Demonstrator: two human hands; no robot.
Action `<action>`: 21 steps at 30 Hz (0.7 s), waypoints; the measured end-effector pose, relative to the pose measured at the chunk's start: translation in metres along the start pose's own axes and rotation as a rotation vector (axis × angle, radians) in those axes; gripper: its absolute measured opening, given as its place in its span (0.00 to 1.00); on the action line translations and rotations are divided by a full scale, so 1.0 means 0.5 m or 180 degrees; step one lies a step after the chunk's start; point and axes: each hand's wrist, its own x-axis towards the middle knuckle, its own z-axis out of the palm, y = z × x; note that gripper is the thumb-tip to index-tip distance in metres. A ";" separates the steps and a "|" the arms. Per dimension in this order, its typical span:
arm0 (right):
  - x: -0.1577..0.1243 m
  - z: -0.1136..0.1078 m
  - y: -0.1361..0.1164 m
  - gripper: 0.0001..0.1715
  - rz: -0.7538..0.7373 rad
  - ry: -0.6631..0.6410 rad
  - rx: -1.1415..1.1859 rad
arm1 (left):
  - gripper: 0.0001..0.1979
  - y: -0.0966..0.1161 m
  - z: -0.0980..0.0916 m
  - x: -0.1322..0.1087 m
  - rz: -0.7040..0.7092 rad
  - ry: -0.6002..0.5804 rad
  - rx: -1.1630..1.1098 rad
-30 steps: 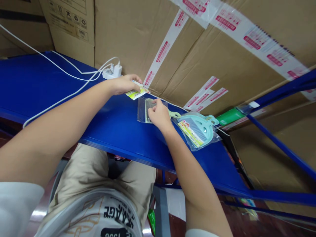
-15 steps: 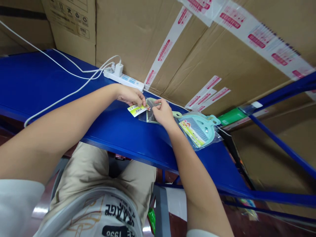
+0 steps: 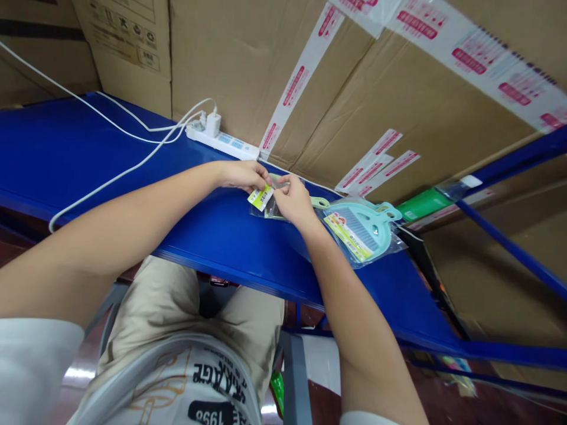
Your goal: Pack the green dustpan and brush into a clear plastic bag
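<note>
On the blue table [image 3: 230,248], a bagged item with a dark, bristle-like part [image 3: 271,210] and a pale green handle [image 3: 319,202] lies under my hands. My left hand [image 3: 247,175] pinches a yellow-green and white label [image 3: 260,198] at its upper edge, over the bag's left part. Close beside it, my right hand [image 3: 293,199] has its fingers pressed together at the label's right end; they cover part of the bag. Right of that hand lies a light blue dustpan [image 3: 376,227] in clear plastic, with a similar label on it.
A white power strip [image 3: 221,141] with plugs and white cables [image 3: 115,183] sits at the back left. Large cardboard boxes [image 3: 230,71] stand behind the table. A green package [image 3: 425,205] lies by the blue frame bar [image 3: 514,245] at right.
My left hand has moved right with the label, closer to my right hand. The label now lies more over the bagged item. My right hand's fingers have closed in toward the label.
</note>
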 end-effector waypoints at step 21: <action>-0.004 -0.009 -0.012 0.12 0.0171 -0.0047 -0.0096 | 0.30 -0.005 0.040 0.021 0.0148 0.0710 0.0397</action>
